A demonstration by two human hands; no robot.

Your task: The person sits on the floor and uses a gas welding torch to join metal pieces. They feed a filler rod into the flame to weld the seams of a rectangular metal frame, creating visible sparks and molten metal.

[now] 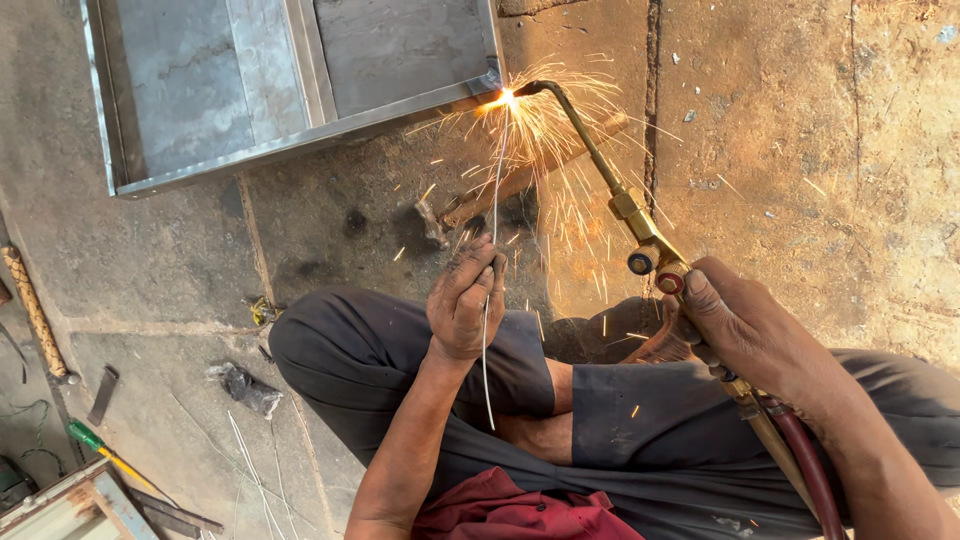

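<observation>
My left hand (465, 298) pinches a thin metal filler rod (493, 220) that runs up to the glowing spot at the corner of a grey sheet-metal frame (300, 135). My right hand (735, 325) grips the handle of a brass gas torch (640, 225). Its curved tip (530, 88) touches the same corner, and orange sparks (530, 150) spray down from there. A dark red hose (815, 470) leaves the torch along my right forearm. I sit on the floor with my knees bent, in dark trousers.
A rusty bar (530, 175) lies under the sparks on the stone floor. At the left lie a braided-handle tool (35, 315), a green-handled screwdriver (110, 455), a flat strip (102, 395), a crumpled dark scrap (245, 388) and thin wires (250, 470).
</observation>
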